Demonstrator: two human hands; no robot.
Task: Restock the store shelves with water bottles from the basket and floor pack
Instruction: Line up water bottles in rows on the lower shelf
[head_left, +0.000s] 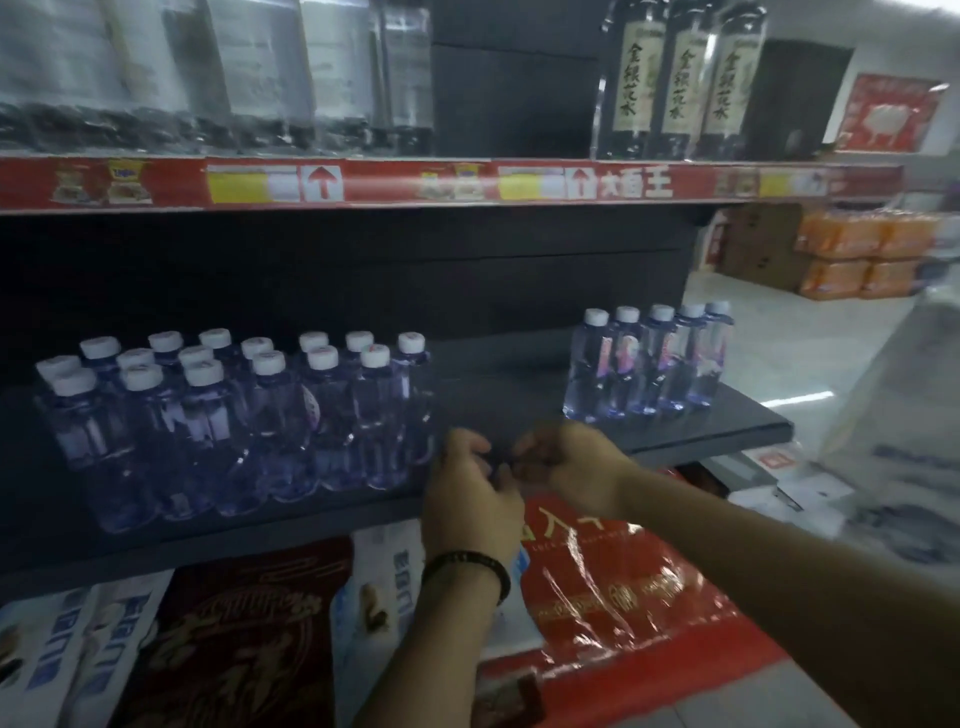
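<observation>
A block of clear water bottles (249, 415) with white caps stands on the left of the dark middle shelf (701, 431), glossy film around it. A row of several loose bottles (649, 364) stands at the shelf's right end. My left hand (467, 493) and my right hand (566, 467) meet at the block's front right corner, over the shelf edge. Both have curled fingers and pinch a thin bit of the film (497, 466) between them. The view is blurred, so the film is faint.
Bare shelf lies between the block and the loose row. The upper shelf (415, 182) with a red price strip holds tall bottles (675, 78). Bagged goods and a red film-wrapped pack (623, 597) lie below. Orange packs (857, 254) are stacked across the aisle.
</observation>
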